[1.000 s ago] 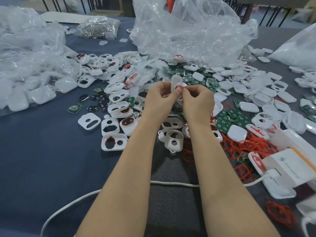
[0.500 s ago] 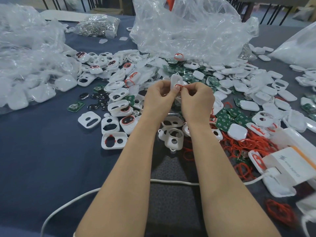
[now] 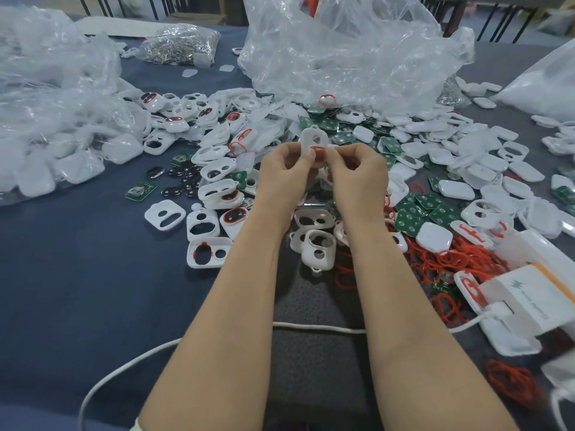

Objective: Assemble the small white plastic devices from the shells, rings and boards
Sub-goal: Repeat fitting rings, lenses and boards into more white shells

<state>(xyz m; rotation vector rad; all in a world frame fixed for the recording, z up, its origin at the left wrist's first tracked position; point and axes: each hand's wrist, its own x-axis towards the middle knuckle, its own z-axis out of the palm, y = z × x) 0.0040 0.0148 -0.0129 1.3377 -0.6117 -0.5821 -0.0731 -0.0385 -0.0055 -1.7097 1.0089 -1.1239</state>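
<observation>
Shell (image 3: pixel 314 139) is standing upright between your two hands, raised above the heap of parts. Its long axis is running up and away from you, loop end on top, and only its upper half is showing over your fingertips. You are pinching its lower part with your left hand (image 3: pixel 281 177), thumb and forefinger curled close on the plastic. Your right hand (image 3: pixel 357 177) is pinching the red ring (image 3: pixel 317 148) against the lower opening from the other side. That ring is lying across the shell, directly between your thumbs, so both hands are equally near. The seating push, as I judge it, is going to follow that opening's rim. Spare rings (image 3: pixel 451 259) and green boards (image 3: pixel 413 214) are lying on the table (image 3: pixel 77 275) to your right.
</observation>
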